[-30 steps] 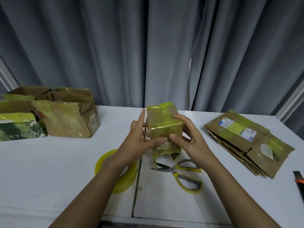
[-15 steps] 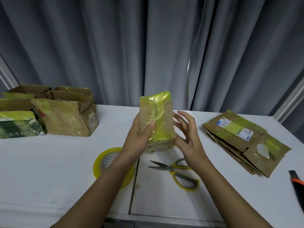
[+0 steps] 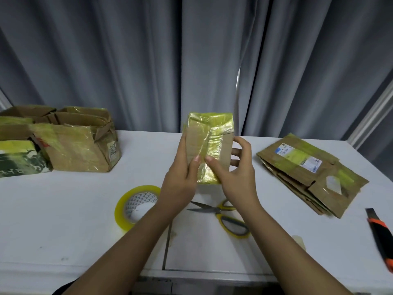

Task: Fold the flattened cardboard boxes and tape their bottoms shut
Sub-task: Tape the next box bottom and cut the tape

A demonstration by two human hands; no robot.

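Note:
A small brown cardboard box (image 3: 209,133), crossed with shiny yellow tape, is held upright above the white table (image 3: 63,209). My left hand (image 3: 180,179) grips its left side, thumb pressed on the taped face. My right hand (image 3: 236,175) grips the right side, thumb on the tape and fingers behind the box. A roll of yellow tape (image 3: 136,204) lies flat just left of my left wrist. Yellow-handled scissors (image 3: 225,216) lie under my right wrist. A stack of flattened boxes (image 3: 308,171) rests at the right.
Folded, taped boxes (image 3: 78,145) stand at the far left, one with a green printed side (image 3: 19,160). An orange and black utility knife (image 3: 380,235) lies at the right edge. Grey curtains (image 3: 191,60) hang behind the table. A seam (image 3: 168,241) runs across the tabletop.
The box has been turned upright, and its taped face now points at me. My right hand, open beside the box half a second ago, has closed on its right side.

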